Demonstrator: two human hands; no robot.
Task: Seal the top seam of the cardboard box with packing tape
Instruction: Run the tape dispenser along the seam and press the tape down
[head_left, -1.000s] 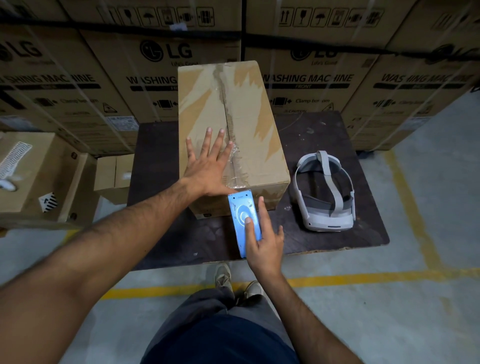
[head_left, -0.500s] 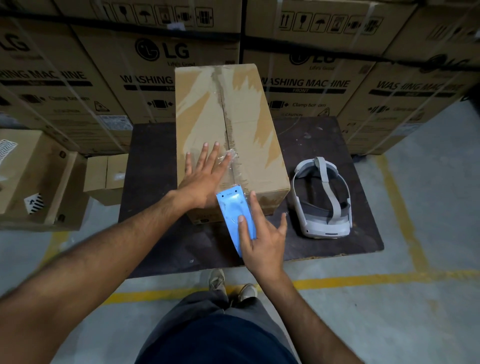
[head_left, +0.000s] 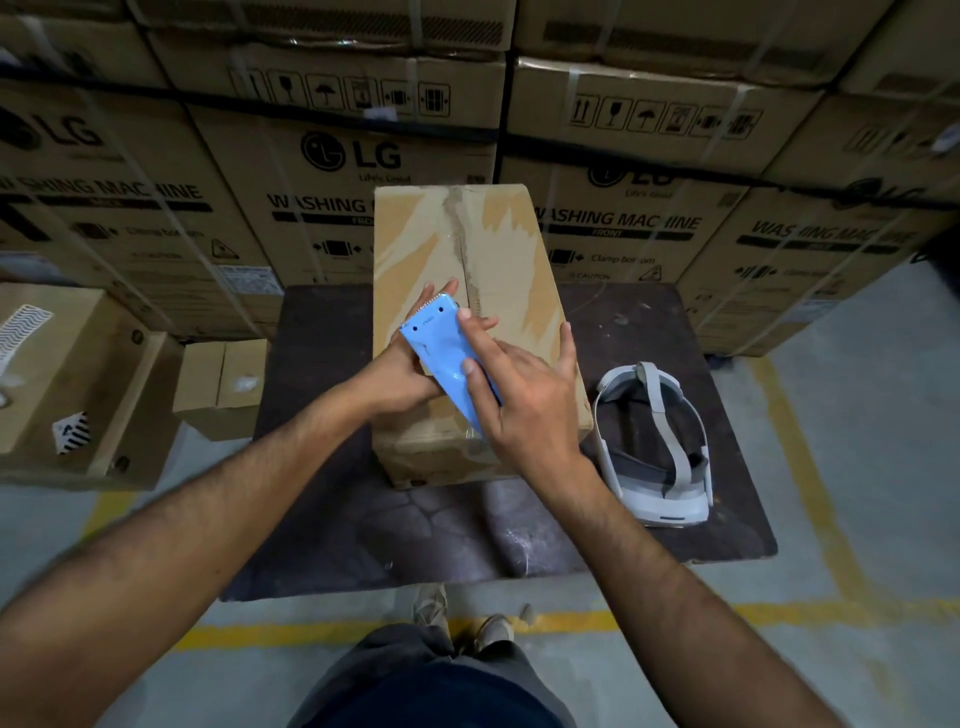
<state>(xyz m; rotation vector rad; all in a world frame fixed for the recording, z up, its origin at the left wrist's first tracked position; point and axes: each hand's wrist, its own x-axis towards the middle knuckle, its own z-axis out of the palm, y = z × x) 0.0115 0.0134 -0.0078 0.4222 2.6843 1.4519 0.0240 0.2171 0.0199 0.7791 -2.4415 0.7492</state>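
A tall cardboard box (head_left: 498, 260) with torn paper patches stands on a dark board, its top seam (head_left: 460, 244) running away from me. A blue tape dispenser (head_left: 441, 353) with a toothed far end lies tilted over the near part of the box top. My right hand (head_left: 519, 400) grips it from the right, fingers laid along its top. My left hand (head_left: 400, 379) lies flat on the box under and beside the dispenser, fingertips showing past its far end. Clear tape is hard to make out on the near seam.
A white and grey headset (head_left: 660, 447) lies on the dark board (head_left: 363, 519) right of the box. Stacked washing machine cartons (head_left: 353, 171) wall off the back. Smaller cartons (head_left: 218, 384) sit at left. Yellow floor lines (head_left: 779, 608) cross near my shoes.
My right hand has carried the blue dispenser from the box's near front edge up onto the top, over my left hand. The left hand stays on the box.
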